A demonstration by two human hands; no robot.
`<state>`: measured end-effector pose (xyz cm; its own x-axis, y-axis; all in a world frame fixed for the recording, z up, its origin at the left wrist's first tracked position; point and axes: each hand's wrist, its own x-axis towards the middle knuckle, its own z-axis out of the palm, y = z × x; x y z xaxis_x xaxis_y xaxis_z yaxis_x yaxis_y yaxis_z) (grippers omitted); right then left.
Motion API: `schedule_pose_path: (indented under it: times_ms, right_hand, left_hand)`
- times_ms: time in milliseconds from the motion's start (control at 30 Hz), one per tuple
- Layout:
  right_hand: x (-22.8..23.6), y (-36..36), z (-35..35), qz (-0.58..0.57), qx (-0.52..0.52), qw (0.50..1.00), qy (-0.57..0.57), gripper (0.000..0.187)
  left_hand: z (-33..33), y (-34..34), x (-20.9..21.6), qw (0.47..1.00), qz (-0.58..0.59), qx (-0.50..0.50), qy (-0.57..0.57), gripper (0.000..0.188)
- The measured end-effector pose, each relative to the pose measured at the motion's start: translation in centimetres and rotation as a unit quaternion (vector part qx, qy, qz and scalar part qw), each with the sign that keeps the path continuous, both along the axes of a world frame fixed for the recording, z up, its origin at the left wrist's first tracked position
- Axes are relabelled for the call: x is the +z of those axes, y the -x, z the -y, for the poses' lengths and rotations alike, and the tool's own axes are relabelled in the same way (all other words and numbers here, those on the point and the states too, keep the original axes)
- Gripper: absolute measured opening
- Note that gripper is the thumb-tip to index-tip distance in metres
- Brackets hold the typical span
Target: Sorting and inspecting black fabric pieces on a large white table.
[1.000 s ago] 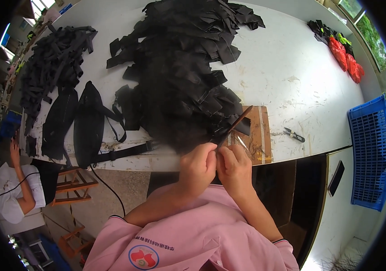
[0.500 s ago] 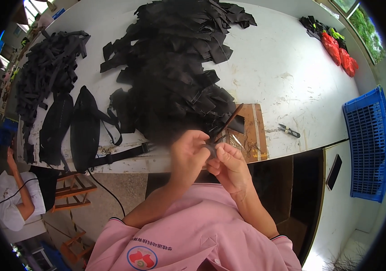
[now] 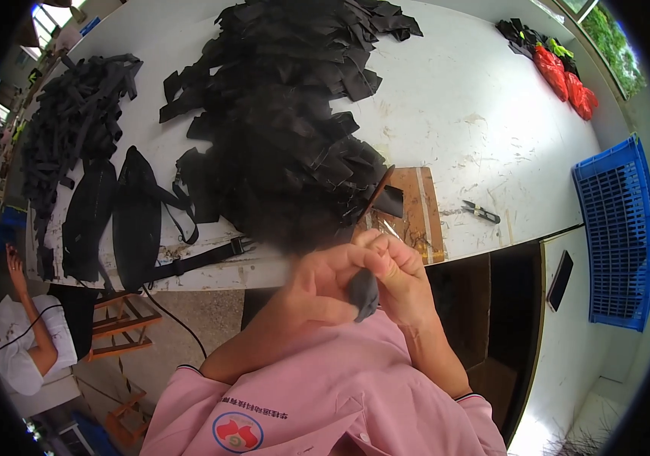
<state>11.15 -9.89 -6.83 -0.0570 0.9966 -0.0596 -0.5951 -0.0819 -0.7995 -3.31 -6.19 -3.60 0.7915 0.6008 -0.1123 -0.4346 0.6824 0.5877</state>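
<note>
Both hands meet in front of my chest, close to the table's near edge. Between them is a small dark grey piece of fabric [image 3: 364, 293]. My left hand [image 3: 323, 283] is curled round it, thumb along its lower side. The fingers of my right hand [image 3: 399, 272] are closed at its upper end, beside the left fingertips. Just beyond my hands lies a big heap of black fabric pieces [image 3: 272, 129]. A brown wooden board [image 3: 425, 205] rests at the table's edge beyond my right hand, with a long thin brown strip [image 3: 376, 194] slanting up beside it.
Thread snips [image 3: 481, 212] lie on the white table [image 3: 484, 137] to the right. Black pouches [image 3: 138, 216], a strap with a buckle [image 3: 199, 260] and a pile of dark strips [image 3: 74, 114] are at left. A blue crate [image 3: 617, 235] stands right; a person [image 3: 32, 334] sits far left.
My hands have come nearer to my body and drawn together. More of the grey fabric piece now hangs below my fingers. The whole view has shifted slightly.
</note>
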Motion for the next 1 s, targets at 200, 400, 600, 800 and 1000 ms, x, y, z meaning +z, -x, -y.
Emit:
schedule_pose_path:
  times_ms: [200,400,600,800,1000]
  right_hand:
    - [1.9,-0.9,-1.3,0.307,-0.132,0.93,-0.153,0.012]
    - [7.3,-1.5,-3.2,0.369,-0.098,0.916,-0.124,0.021]
    - [9.2,-2.7,-6.2,0.317,-0.082,0.942,-0.079,0.032]
    - [2.4,-3.6,-6.4,0.151,0.039,0.986,0.064,0.031]
    - [4.7,-4.3,-8.3,0.118,0.061,0.99,-0.05,0.021]
  left_hand:
    - [-0.3,-2.2,-0.8,0.831,-0.226,0.309,-0.404,0.019]
    - [-2.9,-2.1,3.6,0.978,0.01,0.187,-0.089,0.014]
    - [-6.2,-2.1,5.7,0.953,0.222,-0.035,0.204,0.019]
    - [-6.5,-2.5,-3.3,0.965,0.093,0.074,0.234,0.031]
    - [-6.8,-3.0,1.7,0.96,0.202,0.043,0.188,0.032]
